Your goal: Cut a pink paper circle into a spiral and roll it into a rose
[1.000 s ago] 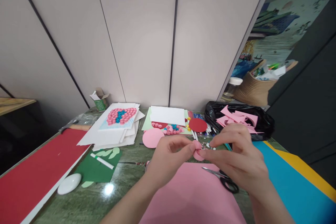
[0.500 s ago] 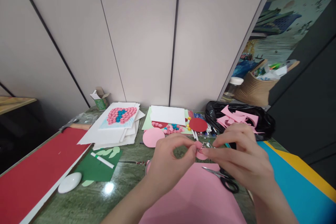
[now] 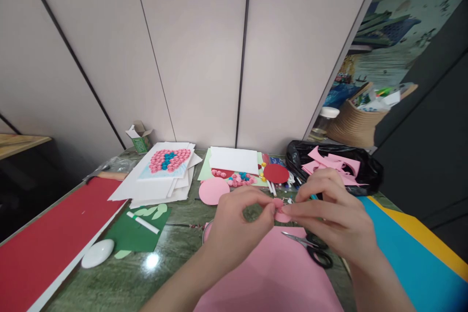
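Note:
A small curled strip of pink paper (image 3: pixel 282 216) is held up between my two hands, over the middle of the table. My left hand (image 3: pixel 243 226) pinches its left side between thumb and forefinger. From the right, my right hand (image 3: pixel 334 217) grips it with thumb and fingertips, which partly hide it. Below the hands lie a large sheet of pink paper (image 3: pixel 270 273) and scissors (image 3: pixel 310 247) with black handles, blades slightly apart. A pink paper circle (image 3: pixel 214 191) and a red paper circle (image 3: pixel 276 173) rest farther back.
At left are a picture with rolled paper roses (image 3: pixel 170 161), a green sheet (image 3: pixel 135 231) with a white marker (image 3: pixel 142 223), a white mouse (image 3: pixel 97 253) and red board (image 3: pixel 62 243). Pink scraps fill a black bag (image 3: pixel 371 175); blue sheets (image 3: pixel 409 253) lie right.
My right fingers have shifted slightly around the pink paper strip, turning it a little. My left hand keeps its pinch nearly in place.

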{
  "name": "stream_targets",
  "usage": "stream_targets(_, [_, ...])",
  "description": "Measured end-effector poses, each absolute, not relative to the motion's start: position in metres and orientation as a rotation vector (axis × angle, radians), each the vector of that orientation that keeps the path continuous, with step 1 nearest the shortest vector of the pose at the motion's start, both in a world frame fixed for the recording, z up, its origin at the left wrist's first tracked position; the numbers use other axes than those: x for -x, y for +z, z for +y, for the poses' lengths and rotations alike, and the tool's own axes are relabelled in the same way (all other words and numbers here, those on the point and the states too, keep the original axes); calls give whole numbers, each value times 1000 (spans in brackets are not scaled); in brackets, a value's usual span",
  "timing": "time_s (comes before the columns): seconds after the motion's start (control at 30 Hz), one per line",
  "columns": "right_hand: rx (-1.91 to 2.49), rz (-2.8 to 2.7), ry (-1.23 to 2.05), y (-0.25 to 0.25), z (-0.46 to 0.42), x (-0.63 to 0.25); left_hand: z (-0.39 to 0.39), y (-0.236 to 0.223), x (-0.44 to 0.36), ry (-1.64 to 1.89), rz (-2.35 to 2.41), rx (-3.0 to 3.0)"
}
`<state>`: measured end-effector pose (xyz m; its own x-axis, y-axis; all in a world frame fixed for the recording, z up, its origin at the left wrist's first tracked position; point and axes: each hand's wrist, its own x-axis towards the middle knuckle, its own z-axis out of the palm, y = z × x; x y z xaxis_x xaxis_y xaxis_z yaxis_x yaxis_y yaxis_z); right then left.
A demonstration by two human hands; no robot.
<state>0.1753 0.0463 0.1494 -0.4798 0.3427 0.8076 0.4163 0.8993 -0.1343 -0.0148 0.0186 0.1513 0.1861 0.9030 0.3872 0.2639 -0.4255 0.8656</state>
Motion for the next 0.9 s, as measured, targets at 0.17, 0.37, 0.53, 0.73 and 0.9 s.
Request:
stream_targets(0.17, [549,-2092,-39,149,49,-174,18,150,14,1264,1086,-1811])
stream_targets(0.37, [532,-2086,-13,150,49,-173,19,150,14,1259,1088,-1810])
stream_targets(0.53, [519,-2090,48,150,50,-173,20,150,14,1249,1078,-1805])
stream_targets(0.73, [508,-2083,91,149,52,-171,20,149,14,1229,1082,-1788])
stream_targets(0.9, [505,-2073,118,148,53,-170,19,149,12,1264,1081,-1784])
